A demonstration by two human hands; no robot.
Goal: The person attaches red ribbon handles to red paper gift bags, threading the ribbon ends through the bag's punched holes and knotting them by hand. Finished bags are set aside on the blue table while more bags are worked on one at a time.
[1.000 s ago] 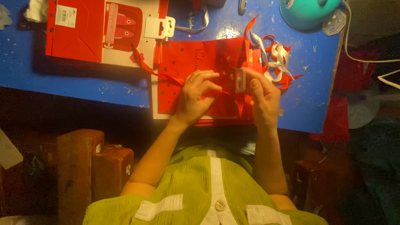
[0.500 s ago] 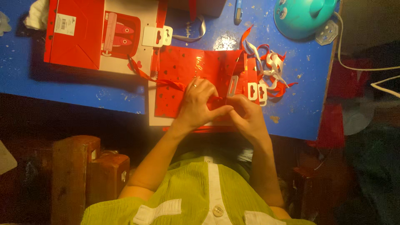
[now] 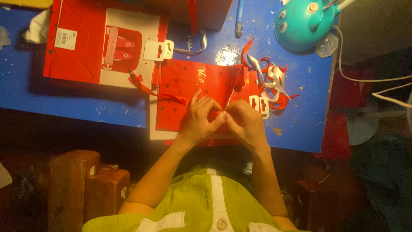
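Left hand (image 3: 199,118) and right hand (image 3: 242,122) meet fingertip to fingertip, both pinching a red ribbon (image 3: 171,97) over the flat red gift bag (image 3: 193,90) at the near edge of the blue table (image 3: 107,107), held taut for handling; loose ribbons (image 3: 274,83) lie right, a flattened red bag (image 3: 86,43) far left

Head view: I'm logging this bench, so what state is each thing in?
Red gift bag: flat on the blue table.
Red ribbon: loose, one end pinched between both hands.
Left hand: grip shut on ribbon.
Right hand: grip shut on ribbon.
Second red bag: flat.
Teal lamp: upright.
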